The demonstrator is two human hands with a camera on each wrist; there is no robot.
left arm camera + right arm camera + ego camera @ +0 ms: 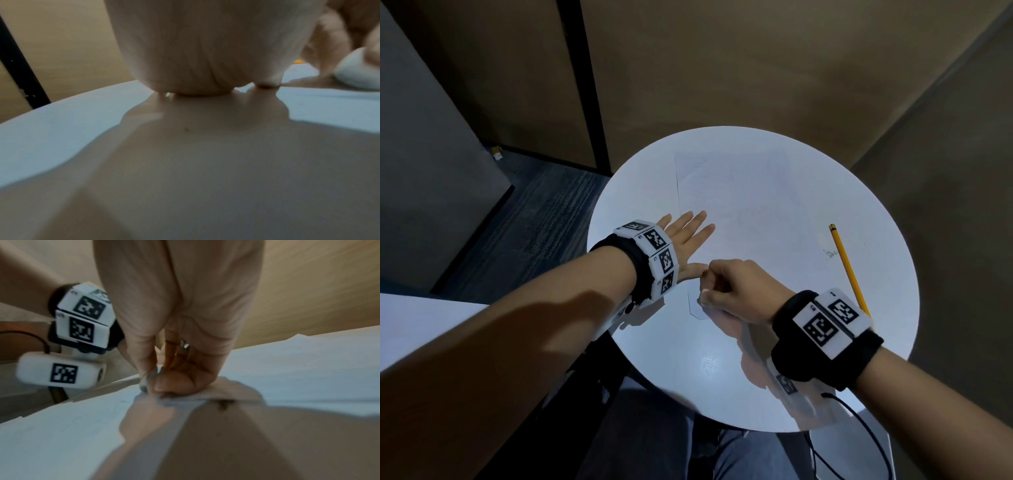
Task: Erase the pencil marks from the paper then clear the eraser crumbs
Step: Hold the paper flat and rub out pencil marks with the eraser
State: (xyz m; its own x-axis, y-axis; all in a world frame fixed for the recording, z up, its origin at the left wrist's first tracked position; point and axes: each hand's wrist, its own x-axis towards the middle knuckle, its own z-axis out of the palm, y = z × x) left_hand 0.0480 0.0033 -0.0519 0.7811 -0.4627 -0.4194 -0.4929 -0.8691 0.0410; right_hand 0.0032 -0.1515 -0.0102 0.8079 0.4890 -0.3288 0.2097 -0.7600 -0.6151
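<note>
Round white desk, paper across its middle, left hand flat with straight fingers pressing the paper's 9 o'clock edge, right hand at the sheet's 6 o'clock corner, grip curled tight round a white eraser, crumbs and yellow pencil at 3 o'clock.

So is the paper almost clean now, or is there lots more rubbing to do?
Partway. Most of the paper looks pale, with only faint lines. Right now the left hand presses it flat while the right hand rubs a white eraser at the near corner. Crumbs lie beside the pencil, not yet cleared.
</note>
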